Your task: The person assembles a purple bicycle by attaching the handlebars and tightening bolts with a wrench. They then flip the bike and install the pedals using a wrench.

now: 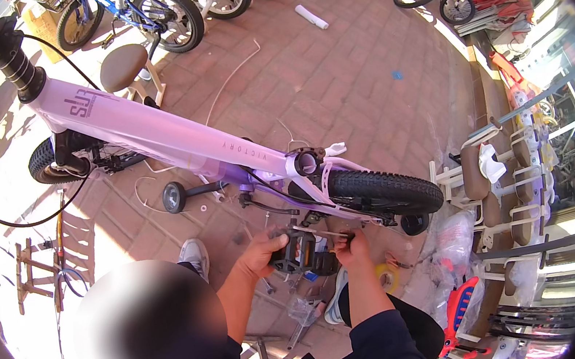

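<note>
Ground: a paved brick floor (pixel 330 63) is lying under everything, sunlit, with a white tube (pixel 312 17) resting on it well apart from the work.
Bicycle: a pale pink bicycle frame (pixel 148 129) is stretching diagonally from upper left to lower right, its black handlebar stem (pixel 17 59) pointing to the upper left.
Rear wheel: a black knobby tyre (pixel 385 191) is sitting at the frame's lower right end, just above the hands.
Parked bikes: a row of other bicycles (pixel 160 6) is standing along the top edge.
Stool: a small round brown stool (pixel 123 66) is standing just beyond the frame.
Training wheel: a small black side wheel (pixel 174 197) is hanging below the frame, left of the hands.
Pedal: a black pedal (pixel 296 250) is sitting below the frame, between the two hands.
Left hand: the left hand (pixel 261 255) is gripping the pedal from its left side, fingers curled over it.
Right hand: the right hand (pixel 353 247) is clenching around a thin metal tool (pixel 324 233) that is reaching toward the pedal.
Tape: a yellow roll of tape (pixel 388 277) is lying on the floor near the right forearm.
</note>
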